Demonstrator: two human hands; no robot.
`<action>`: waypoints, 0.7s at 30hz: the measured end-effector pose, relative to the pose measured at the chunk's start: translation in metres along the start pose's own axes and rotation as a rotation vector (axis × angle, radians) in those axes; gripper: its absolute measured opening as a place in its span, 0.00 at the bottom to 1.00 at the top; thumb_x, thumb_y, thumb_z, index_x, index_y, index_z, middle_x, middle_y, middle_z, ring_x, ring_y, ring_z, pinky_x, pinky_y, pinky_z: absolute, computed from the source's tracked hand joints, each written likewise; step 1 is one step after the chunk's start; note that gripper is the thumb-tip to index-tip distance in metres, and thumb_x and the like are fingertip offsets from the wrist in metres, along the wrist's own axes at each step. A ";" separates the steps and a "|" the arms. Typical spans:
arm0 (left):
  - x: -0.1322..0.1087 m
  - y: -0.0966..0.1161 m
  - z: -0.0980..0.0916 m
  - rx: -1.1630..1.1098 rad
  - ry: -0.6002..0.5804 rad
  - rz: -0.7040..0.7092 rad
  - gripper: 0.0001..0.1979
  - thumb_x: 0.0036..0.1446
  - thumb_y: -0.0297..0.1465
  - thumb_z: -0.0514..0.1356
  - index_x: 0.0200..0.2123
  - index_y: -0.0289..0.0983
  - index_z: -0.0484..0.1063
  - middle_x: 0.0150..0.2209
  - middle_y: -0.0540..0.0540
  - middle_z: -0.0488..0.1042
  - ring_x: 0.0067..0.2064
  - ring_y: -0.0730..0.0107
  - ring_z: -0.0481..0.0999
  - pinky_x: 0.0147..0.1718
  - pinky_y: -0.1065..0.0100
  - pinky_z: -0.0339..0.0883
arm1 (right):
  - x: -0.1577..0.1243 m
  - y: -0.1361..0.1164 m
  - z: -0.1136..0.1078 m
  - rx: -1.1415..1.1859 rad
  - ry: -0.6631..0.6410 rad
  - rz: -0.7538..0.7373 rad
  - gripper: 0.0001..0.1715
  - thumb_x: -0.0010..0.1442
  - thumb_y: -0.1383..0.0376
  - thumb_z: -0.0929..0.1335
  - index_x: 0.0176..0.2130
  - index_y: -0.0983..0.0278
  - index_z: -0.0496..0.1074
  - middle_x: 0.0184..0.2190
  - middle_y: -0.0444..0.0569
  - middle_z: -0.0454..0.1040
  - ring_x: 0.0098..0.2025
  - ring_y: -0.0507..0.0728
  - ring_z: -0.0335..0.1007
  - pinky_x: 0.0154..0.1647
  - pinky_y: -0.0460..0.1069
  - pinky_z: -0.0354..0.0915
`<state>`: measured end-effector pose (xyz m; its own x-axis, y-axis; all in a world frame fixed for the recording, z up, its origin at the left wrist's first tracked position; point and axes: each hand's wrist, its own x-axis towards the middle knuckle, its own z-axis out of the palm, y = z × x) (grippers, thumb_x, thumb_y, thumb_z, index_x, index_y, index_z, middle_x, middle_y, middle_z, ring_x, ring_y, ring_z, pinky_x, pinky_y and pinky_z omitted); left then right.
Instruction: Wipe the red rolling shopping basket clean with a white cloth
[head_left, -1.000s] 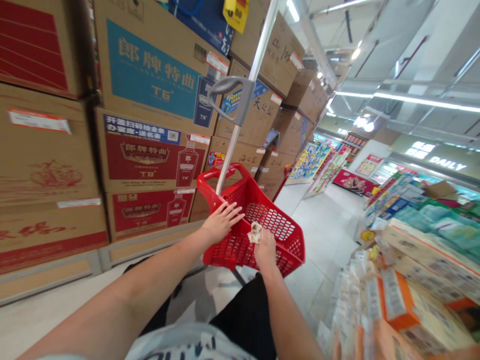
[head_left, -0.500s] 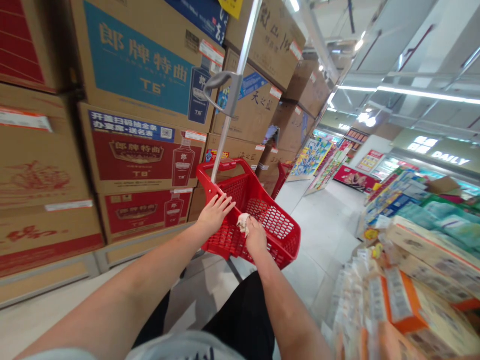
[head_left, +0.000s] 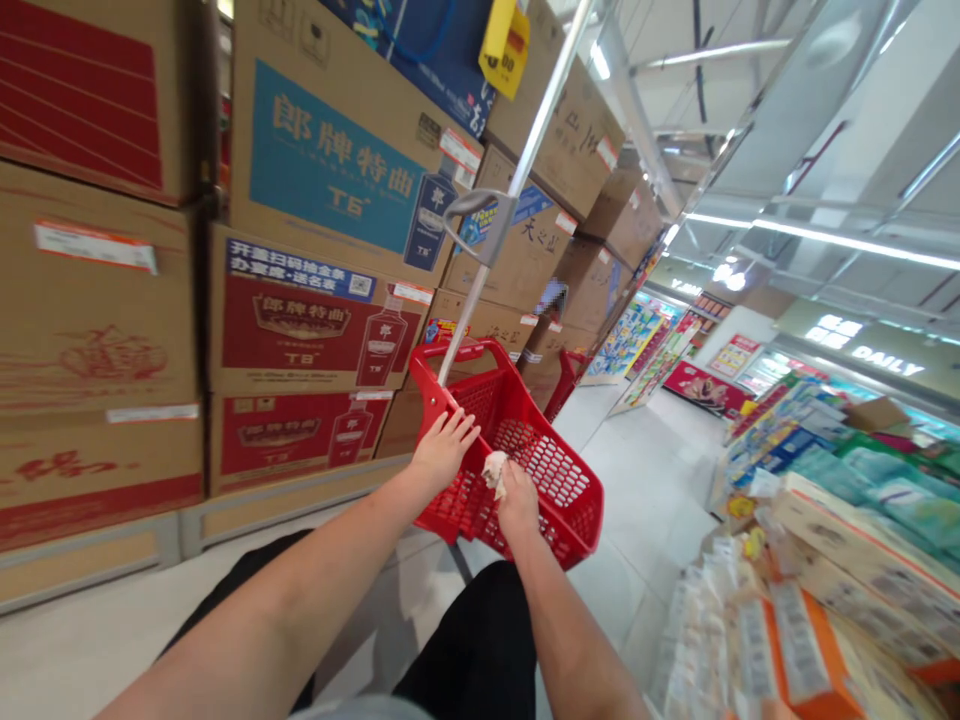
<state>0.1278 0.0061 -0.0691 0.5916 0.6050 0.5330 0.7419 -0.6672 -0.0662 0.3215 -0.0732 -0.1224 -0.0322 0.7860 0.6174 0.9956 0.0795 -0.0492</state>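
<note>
A red plastic shopping cart (head_left: 586, 512) with perforated basket walls stands in front of me, and a metal pole rises from its handle end. My left hand (head_left: 445, 450) lies on the cart's near side rim, its fingers stretched out. Just to the right, my right hand (head_left: 519, 502) is closed on a crumpled whitish cloth or tissue (head_left: 494, 470), held against the same rim. The basket's bottom is partly hidden by its near wall and my hands.
Stacked cardboard cartons (head_left: 322, 330) line the left side. A grey loop holder (head_left: 491, 228) is fixed to the pole. Another red cart (head_left: 565, 383) is partly visible behind mine. Boxed and bagged goods (head_left: 847, 530) are piled at the right. Tiled floor (head_left: 637, 460) runs ahead between them.
My view has shifted a little, so the cart and cartons appear slightly further right and lower. Both hands stay on the rim, and the right still grips the crumpled cloth or tissue.
</note>
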 end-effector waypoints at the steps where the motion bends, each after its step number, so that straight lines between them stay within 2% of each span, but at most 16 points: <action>1: 0.001 -0.001 0.000 -0.005 -0.001 0.000 0.28 0.54 0.24 0.51 0.59 0.39 0.62 0.63 0.45 0.59 0.65 0.56 0.52 0.61 0.52 0.47 | 0.001 0.000 0.001 -0.005 0.001 -0.005 0.32 0.53 0.78 0.59 0.56 0.66 0.65 0.53 0.56 0.68 0.52 0.59 0.63 0.52 0.53 0.61; 8: 0.003 -0.002 0.006 -0.013 0.025 -0.012 0.27 0.54 0.25 0.52 0.58 0.43 0.64 0.62 0.46 0.61 0.65 0.57 0.54 0.61 0.50 0.48 | 0.001 0.002 0.003 -0.030 0.020 -0.023 0.33 0.51 0.80 0.58 0.55 0.66 0.67 0.52 0.55 0.70 0.50 0.59 0.66 0.50 0.52 0.62; 13: 0.001 0.003 0.002 -0.029 -0.010 -0.036 0.27 0.55 0.24 0.51 0.59 0.42 0.62 0.63 0.47 0.58 0.66 0.58 0.51 0.62 0.52 0.47 | -0.002 -0.001 0.012 -0.094 0.067 0.000 0.30 0.54 0.77 0.59 0.55 0.65 0.67 0.52 0.55 0.69 0.48 0.60 0.66 0.48 0.54 0.62; 17: -0.002 -0.002 -0.005 -0.054 -0.075 -0.083 0.28 0.55 0.23 0.51 0.60 0.40 0.60 0.65 0.46 0.54 0.67 0.58 0.47 0.63 0.52 0.46 | -0.003 -0.020 0.019 -0.185 0.097 0.023 0.28 0.56 0.77 0.57 0.53 0.66 0.69 0.51 0.57 0.70 0.45 0.62 0.66 0.46 0.55 0.62; 21: -0.008 -0.022 -0.011 -0.080 -0.084 -0.109 0.28 0.54 0.22 0.50 0.59 0.39 0.61 0.65 0.46 0.54 0.67 0.59 0.46 0.64 0.52 0.43 | -0.006 -0.053 0.017 -0.186 0.115 -0.028 0.29 0.57 0.77 0.55 0.54 0.66 0.68 0.54 0.56 0.68 0.46 0.63 0.65 0.46 0.57 0.63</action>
<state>0.1034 0.0110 -0.0630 0.5361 0.7076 0.4603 0.7776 -0.6261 0.0568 0.2675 -0.0716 -0.1364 -0.0603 0.7093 0.7023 0.9939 -0.0224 0.1080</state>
